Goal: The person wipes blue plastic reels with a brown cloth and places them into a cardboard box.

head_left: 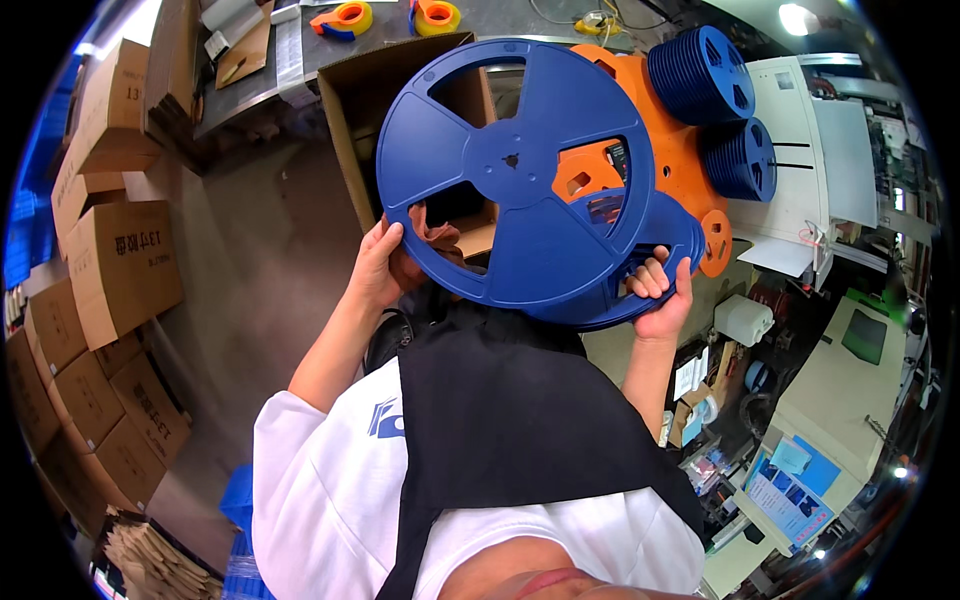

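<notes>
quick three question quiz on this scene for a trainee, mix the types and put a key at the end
1. True or false: the left hand holds the large round blue plastic reel by its rim.

2. How many orange plastic tape dispensers with yellow rolls show on the dark grey tabletop?

3. The open brown cardboard box is:
a) stacked on top of the tape dispensers
b) partly hidden by the reel
c) held in the right hand

Key: 1. True; 2. Two; 3. b
</notes>
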The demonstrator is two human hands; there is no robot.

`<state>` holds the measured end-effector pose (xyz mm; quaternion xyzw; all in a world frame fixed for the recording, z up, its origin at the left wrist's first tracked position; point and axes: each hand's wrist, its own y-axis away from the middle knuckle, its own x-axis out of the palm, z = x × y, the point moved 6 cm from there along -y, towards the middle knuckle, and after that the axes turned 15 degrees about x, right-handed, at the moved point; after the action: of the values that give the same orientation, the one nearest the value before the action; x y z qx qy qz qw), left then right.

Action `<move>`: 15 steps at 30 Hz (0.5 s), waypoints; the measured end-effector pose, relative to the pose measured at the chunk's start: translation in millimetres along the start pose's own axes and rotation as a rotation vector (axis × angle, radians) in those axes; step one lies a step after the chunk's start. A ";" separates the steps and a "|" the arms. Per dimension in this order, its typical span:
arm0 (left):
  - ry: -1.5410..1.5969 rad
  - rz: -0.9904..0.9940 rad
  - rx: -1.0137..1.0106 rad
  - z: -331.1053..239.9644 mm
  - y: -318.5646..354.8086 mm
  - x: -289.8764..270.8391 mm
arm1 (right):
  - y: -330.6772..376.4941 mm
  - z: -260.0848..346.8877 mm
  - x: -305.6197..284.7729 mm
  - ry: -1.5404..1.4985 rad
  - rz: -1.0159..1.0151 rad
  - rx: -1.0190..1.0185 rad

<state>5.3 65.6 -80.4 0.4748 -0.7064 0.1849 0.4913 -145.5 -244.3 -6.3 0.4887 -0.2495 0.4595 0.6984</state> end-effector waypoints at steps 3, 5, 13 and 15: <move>0.052 0.020 -0.005 -0.3 -1.1 -1.8 | -5.9 -4.5 -1.0 -0.030 0.005 0.031; 0.074 0.036 0.012 -1.2 0.5 -5.7 | -7.5 -4.3 0.2 -0.020 -0.001 0.032; -0.221 -0.194 0.168 -14.9 0.6 -25.0 | -5.0 -5.2 -9.0 0.008 -0.038 0.058; -0.360 -0.245 0.191 -29.7 2.7 -32.9 | -3.2 -6.2 -10.0 0.020 -0.074 0.047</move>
<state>20.5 104.6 -95.1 0.6265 -0.6991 0.1022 0.3292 -147.7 -242.9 -18.1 0.5094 -0.2133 0.4439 0.7057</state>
